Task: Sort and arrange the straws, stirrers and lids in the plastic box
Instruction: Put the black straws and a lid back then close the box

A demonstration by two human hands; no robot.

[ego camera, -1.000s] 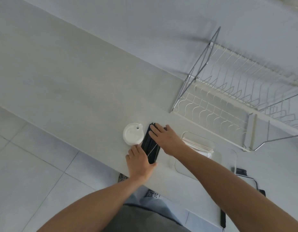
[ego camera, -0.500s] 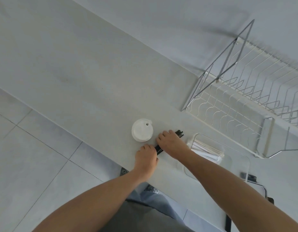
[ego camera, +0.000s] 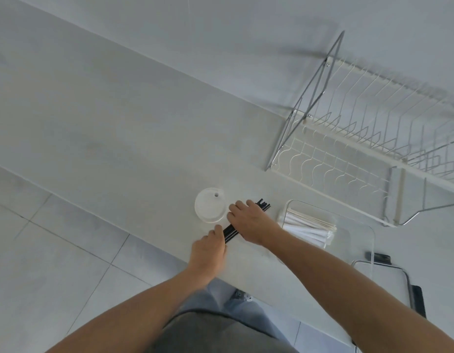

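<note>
A bundle of black straws (ego camera: 231, 231) lies slanted on the white counter. My right hand (ego camera: 251, 221) covers its middle, fingers curled over it. My left hand (ego camera: 210, 248) pinches the bundle's near end. The far ends of the straws stick out past my right hand's fingers. A stack of white cup lids (ego camera: 210, 205) stands just left of the straws, untouched. To the right sits a clear plastic box (ego camera: 358, 225) holding wooden stirrers (ego camera: 312, 220) and white wrapped straws (ego camera: 307, 234) at its left end.
A white wire dish rack (ego camera: 361, 149) stands behind the box against the wall. A dark flat device with a metal frame (ego camera: 409, 286) lies at the counter's right edge. The counter's front edge runs just below my left hand, with tiled floor beyond.
The black straws were spread flat under both hands; they are now gathered into a narrow bundle turned more slantwise. The camera view has shifted a little.
</note>
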